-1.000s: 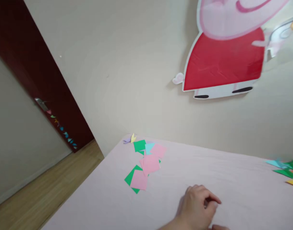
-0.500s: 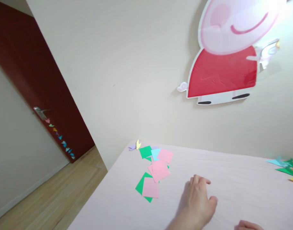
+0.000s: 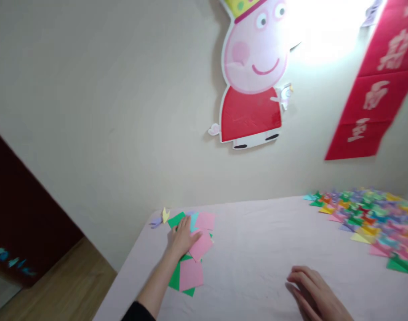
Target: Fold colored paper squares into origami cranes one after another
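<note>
Left hand, just moved to far left, lies over flat pink, green and light-blue paper sheets, thumb spread from fingers; work seemingly shifts there. Right hand, near right: fingers together, grip unclear.

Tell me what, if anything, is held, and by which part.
The left hand is over paper squares; whether it grips one cannot be told. The right hand shows nothing held.

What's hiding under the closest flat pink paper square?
Flat green paper pokes out past the left and bottom edges of the pink paper square. The rest underneath is covered, so I can't tell whether that green is one sheet or several.
</note>
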`<state>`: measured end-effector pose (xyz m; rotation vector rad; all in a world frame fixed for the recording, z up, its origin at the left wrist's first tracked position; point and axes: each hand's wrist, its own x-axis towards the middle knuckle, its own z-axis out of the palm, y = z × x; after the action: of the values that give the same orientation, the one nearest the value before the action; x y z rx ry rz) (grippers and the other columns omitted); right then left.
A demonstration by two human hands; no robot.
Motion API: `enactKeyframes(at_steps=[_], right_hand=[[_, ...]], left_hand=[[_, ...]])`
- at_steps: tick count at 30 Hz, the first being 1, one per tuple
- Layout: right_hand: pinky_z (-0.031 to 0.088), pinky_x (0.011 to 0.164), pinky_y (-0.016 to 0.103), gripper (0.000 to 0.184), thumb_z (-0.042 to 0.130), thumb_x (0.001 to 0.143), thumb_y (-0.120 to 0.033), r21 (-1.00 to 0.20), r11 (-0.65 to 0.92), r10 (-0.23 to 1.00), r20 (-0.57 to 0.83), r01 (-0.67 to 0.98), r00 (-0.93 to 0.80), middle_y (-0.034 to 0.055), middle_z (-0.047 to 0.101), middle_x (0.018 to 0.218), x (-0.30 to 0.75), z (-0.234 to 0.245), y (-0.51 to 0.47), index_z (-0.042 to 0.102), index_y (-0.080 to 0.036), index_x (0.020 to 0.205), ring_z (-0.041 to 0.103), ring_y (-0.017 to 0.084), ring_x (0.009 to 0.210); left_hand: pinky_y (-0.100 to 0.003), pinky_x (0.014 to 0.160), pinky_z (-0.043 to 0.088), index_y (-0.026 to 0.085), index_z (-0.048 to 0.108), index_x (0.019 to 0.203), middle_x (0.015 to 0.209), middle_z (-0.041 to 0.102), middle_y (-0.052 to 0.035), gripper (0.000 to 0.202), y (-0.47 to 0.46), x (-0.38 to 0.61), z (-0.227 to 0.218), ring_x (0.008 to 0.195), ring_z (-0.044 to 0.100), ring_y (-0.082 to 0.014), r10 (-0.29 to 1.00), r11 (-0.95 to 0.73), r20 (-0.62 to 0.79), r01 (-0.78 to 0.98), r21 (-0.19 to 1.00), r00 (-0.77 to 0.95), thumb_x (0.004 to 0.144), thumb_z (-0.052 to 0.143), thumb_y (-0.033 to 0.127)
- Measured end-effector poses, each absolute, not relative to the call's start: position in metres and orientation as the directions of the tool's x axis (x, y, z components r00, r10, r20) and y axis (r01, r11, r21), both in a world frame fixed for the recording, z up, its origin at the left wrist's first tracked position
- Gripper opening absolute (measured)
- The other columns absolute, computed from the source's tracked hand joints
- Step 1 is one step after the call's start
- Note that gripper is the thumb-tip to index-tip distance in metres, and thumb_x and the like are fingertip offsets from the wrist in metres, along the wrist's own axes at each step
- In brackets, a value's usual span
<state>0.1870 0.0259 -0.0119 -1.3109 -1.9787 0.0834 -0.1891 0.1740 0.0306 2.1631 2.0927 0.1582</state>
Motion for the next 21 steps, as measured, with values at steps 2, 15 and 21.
enactKeyframes(at_steps=[2, 15, 21], right_hand=[[0.055, 0.083, 0.034, 0.012, 0.050, 0.094, -0.027, -0.489, 0.409, 0.864, 0.480, 0.771, -0.154, 0.0071, 0.066, 0.098, 0.178, 0.003, 0.020, 0.062, -0.024, 0.092, 0.064, 0.021, 0.093], [0.047, 0.081, 0.037, 0.018, 0.047, 0.086, -0.006, -0.590, 0.423, 0.889, 0.419, 0.688, -0.186, 0.0050, 0.060, 0.096, 0.174, 0.017, 0.015, 0.053, -0.022, 0.091, 0.055, 0.021, 0.090], [0.047, 0.081, 0.036, 0.018, 0.047, 0.085, -0.007, -0.655, 0.428, 0.891, 0.423, 0.623, -0.166, 0.0046, 0.061, 0.094, 0.177, 0.011, 0.019, 0.054, -0.022, 0.091, 0.056, 0.021, 0.089]], left_hand=[[-0.043, 0.111, 0.023, 0.007, 0.029, 0.148, 0.156, 0.029, -0.0177, 0.070, 0.177, -0.188, 0.027, 0.145, 0.025, -0.0256, 0.999, -0.036, -0.018, 0.993, 0.111, 0.038, 0.092, 0.043, 0.046], [-0.043, 0.100, 0.032, 0.010, 0.058, 0.125, 0.123, 0.065, -0.0180, 0.045, 0.182, -0.157, 0.047, 0.115, 0.058, -0.0300, 0.998, -0.063, -0.012, 0.981, -0.184, 0.061, 0.096, 0.037, 0.036], [-0.043, 0.093, 0.039, 0.011, 0.066, 0.113, 0.114, 0.068, -0.0185, 0.043, 0.180, -0.152, 0.058, 0.110, 0.061, -0.0329, 0.992, -0.128, -0.058, 0.957, -0.261, 0.116, 0.099, 0.030, 0.031]])
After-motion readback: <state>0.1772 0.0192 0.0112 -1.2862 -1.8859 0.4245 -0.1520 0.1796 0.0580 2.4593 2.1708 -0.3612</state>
